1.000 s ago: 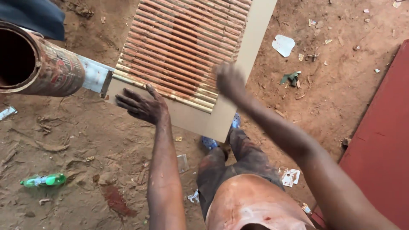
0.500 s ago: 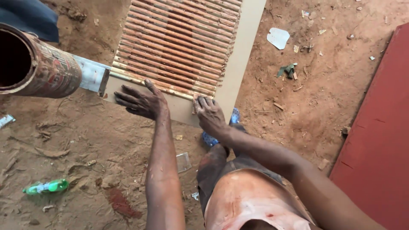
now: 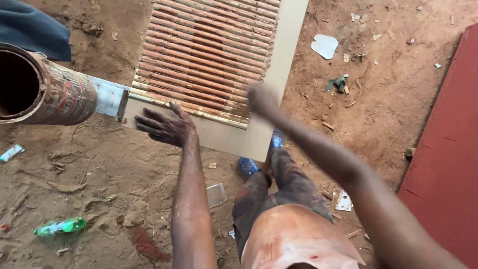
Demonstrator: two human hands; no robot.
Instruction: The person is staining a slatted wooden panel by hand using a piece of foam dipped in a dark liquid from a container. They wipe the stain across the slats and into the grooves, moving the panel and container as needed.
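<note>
Panel [image 3: 279,74] of ribbed slats under flat left hand [image 3: 167,127]; right hand [image 3: 261,97] blurred, grip unreadable; rusty pipe [image 3: 45,92] beside, green bottle [image 3: 62,226] on dirt.

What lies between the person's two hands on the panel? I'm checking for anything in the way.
In the head view, only the panel's plain frame and its slats' lower corner lie between the left hand and the blurred right hand.

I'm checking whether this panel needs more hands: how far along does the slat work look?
Done: reddish-brown ribbed slats fill the pale rectangular wooden frame. In hand: left hand flat on the frame's bottom edge, right hand blurred above the slats. Left: cannot tell.
</note>
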